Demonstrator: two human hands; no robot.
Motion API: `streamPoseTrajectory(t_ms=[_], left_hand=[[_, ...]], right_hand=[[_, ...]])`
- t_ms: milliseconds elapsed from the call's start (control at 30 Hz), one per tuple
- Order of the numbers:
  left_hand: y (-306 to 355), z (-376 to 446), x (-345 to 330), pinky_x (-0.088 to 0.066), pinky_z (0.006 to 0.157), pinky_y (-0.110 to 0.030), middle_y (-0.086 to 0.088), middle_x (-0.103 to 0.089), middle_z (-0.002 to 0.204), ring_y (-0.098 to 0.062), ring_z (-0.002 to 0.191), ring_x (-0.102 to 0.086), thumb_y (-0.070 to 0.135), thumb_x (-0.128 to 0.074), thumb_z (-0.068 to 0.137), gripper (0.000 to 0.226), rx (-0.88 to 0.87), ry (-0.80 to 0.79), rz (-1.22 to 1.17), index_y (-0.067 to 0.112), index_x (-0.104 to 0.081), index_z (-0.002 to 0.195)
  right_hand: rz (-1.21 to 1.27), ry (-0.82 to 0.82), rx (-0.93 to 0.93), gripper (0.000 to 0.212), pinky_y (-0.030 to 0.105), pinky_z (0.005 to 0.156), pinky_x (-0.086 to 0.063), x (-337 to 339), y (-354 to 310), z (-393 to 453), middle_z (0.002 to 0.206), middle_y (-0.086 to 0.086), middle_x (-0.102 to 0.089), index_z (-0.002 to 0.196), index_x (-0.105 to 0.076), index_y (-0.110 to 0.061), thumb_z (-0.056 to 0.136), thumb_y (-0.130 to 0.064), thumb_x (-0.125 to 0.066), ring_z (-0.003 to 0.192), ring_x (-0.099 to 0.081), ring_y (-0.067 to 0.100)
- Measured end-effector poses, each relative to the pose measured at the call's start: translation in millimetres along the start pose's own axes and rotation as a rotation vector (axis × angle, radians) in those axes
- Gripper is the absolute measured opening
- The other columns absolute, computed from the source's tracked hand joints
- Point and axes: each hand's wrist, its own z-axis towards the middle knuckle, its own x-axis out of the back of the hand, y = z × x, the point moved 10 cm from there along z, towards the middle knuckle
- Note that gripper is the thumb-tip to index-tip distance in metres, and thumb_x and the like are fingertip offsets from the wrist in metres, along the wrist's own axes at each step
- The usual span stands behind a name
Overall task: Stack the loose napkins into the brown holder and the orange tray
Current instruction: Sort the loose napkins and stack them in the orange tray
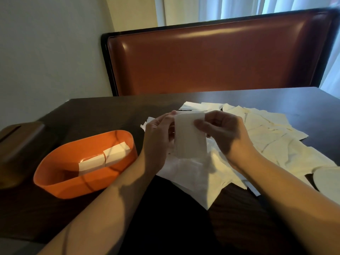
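Observation:
A folded white napkin [189,138] hangs upright above the table's middle. My left hand [159,137] pinches its upper left edge, and my right hand [223,132] pinches its upper right edge. Beneath and to the right, several loose white napkins [266,137] lie spread over the dark table. The orange tray [60,183] sits at the left front with two folded napkins [104,157] inside. The brown holder [20,142] stands at the far left, partly cut off by the frame edge.
The dark wooden table [103,113] runs to a brown leather bench back [211,59] behind it. A round pale object [327,179] shows at the right edge. A wall is at the left, curtains at the back.

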Motion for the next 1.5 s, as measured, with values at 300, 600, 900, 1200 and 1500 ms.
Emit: streamPoseTrajectory(t_ms=[300, 600, 900, 1200, 1500], left_hand=[[8, -6, -9, -0.06, 0.066, -0.025, 0.006, -0.074, 0.081, -0.013, 0.081, -0.071, 0.03, -0.049, 0.1, 0.022, -0.03, -0.078, 0.01, 0.027, -0.068, 0.09], [22, -12, -19, -0.055, 0.067, -0.018, 0.015, -0.074, 0.086, -0.005, 0.085, -0.07, 0.011, -0.064, 0.092, 0.015, -0.246, -0.188, 0.165, 0.023, -0.069, 0.098], [-21, -19, -31, -0.043, 0.044, -0.028, -0.009, -0.07, 0.084, -0.024, 0.061, -0.062, 0.019, -0.061, 0.096, 0.008, 0.123, -0.245, 0.126, 0.015, -0.062, 0.088], [-10, -10, -22, -0.058, 0.052, -0.029, -0.014, -0.073, 0.107, -0.028, 0.092, -0.072, 0.023, -0.039, 0.104, 0.027, 0.139, -0.221, -0.371, 0.023, -0.059, 0.123], [-22, -10, -26, -0.059, 0.07, -0.039, -0.017, -0.067, 0.114, -0.031, 0.107, -0.062, 0.036, -0.043, 0.101, 0.035, 0.228, -0.262, -0.607, 0.019, -0.064, 0.123]], right_hand=[[0.212, 0.022, -0.071, 0.019, 0.037, 0.086, -0.057, -1, 14, -1, 0.097, 0.021, -0.072, 0.097, -0.071, 0.004, 0.086, -0.012, -0.072, 0.087, -0.068, 0.022], [0.199, -0.042, -0.083, 0.014, 0.037, 0.083, -0.058, -3, 10, 4, 0.095, 0.014, -0.075, 0.102, -0.072, -0.007, 0.089, -0.009, -0.068, 0.086, -0.069, 0.02], [0.095, -0.028, -0.105, 0.026, 0.028, 0.08, -0.053, 18, 9, 10, 0.095, 0.003, -0.073, 0.107, -0.071, -0.009, 0.093, -0.029, -0.063, 0.087, -0.065, 0.014], [-0.699, -0.186, -0.255, 0.047, 0.036, 0.061, -0.051, 25, 46, 10, 0.072, 0.018, -0.068, 0.083, -0.07, -0.002, 0.093, -0.047, -0.061, 0.062, -0.061, 0.028], [-0.67, -0.299, -0.335, 0.041, 0.027, 0.053, -0.032, 6, 53, 2, 0.06, -0.002, -0.048, 0.069, -0.063, -0.014, 0.08, -0.051, -0.075, 0.056, -0.042, 0.014]])
